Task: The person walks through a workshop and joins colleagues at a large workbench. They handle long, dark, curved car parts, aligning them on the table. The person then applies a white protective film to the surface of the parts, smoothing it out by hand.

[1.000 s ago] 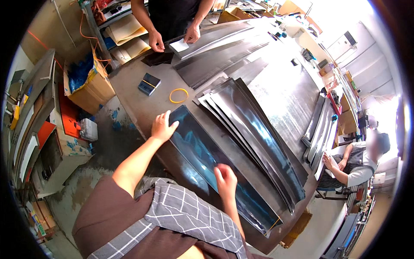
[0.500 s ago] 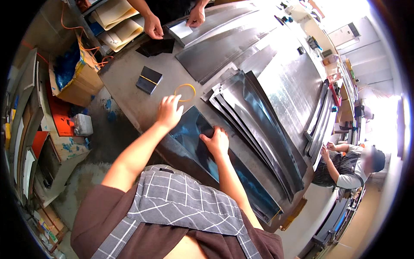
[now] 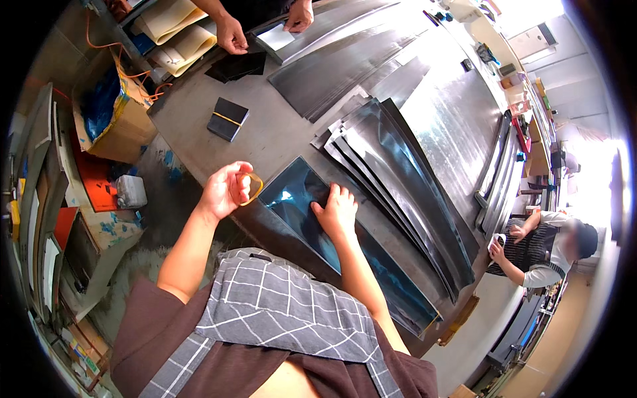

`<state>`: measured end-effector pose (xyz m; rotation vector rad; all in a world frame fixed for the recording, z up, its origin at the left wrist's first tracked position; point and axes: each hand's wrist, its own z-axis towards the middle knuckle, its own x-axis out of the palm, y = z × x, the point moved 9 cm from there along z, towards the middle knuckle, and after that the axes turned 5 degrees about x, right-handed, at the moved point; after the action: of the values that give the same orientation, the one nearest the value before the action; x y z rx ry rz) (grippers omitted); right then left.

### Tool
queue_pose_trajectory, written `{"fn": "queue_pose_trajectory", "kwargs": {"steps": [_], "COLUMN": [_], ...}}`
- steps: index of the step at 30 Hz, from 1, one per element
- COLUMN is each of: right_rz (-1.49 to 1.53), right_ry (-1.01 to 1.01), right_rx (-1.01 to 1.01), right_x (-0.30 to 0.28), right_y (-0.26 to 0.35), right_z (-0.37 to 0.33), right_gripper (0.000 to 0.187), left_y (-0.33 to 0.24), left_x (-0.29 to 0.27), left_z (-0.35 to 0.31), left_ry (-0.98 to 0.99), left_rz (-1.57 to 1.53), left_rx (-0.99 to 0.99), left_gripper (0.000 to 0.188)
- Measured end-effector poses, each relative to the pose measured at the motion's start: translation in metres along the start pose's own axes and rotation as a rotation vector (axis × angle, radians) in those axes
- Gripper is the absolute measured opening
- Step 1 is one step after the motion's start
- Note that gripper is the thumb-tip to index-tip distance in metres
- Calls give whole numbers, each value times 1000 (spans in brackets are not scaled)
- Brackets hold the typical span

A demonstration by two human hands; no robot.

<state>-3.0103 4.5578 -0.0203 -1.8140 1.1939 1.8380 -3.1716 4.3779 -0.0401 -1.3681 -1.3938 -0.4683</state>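
My left hand (image 3: 227, 190) is raised just beyond the left end of a long stack of glossy dark blue sheets (image 3: 295, 191), its fingers closed on a yellow rubber band (image 3: 255, 191) that loops off the fingertips. Across the stack's far edge lies my right hand (image 3: 337, 213), thumb on top and fingers over the edge. The stack rests along the near side of the metal table (image 3: 189, 119). A bit of yellow shows at its right end. Farther back on the table sits a small dark block of pieces (image 3: 227, 119) with a yellow band around it.
Several long curved dark sheets (image 3: 405, 199) lie fanned just beyond my right hand. A co-worker's hands (image 3: 231, 35) are at the far edge beside dark pieces (image 3: 236, 66). Another person (image 3: 531, 249) stands at the right. A cardboard box (image 3: 123, 116) with blue film stands left.
My left hand has drawn back toward me and left with the rubber band, its palm now turned up. The right hand stays on the blue stack with little change.
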Motion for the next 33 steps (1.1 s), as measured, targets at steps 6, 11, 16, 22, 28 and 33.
{"fn": "queue_pose_trajectory", "kwargs": {"steps": [6, 11, 16, 22, 28, 33], "right_rz": [1340, 1887, 1183, 504, 195, 203], "right_ry": [830, 945, 423, 40, 573, 723], "right_rx": [-176, 328, 243, 109, 217, 242], "right_x": [14, 36, 31, 62, 84, 89], "right_y": [110, 70, 34, 18, 43, 46], "right_z": [-47, -34, 30, 96, 117, 128], "right_gripper": [50, 5, 7, 36, 41, 41], "left_y": [46, 43, 55, 37, 37, 68], "left_x": [33, 31, -54, -81, -68, -75], "left_z": [-49, -46, -28, -25, -12, 6], "left_ry": [250, 223, -519, -833, -684, -592], "left_rz": [-100, -285, 234, 832, 1160, 511], "left_rx": [-117, -150, 181, 476, 225, -72], "left_gripper": [35, 34, 16, 18, 36, 21]}}
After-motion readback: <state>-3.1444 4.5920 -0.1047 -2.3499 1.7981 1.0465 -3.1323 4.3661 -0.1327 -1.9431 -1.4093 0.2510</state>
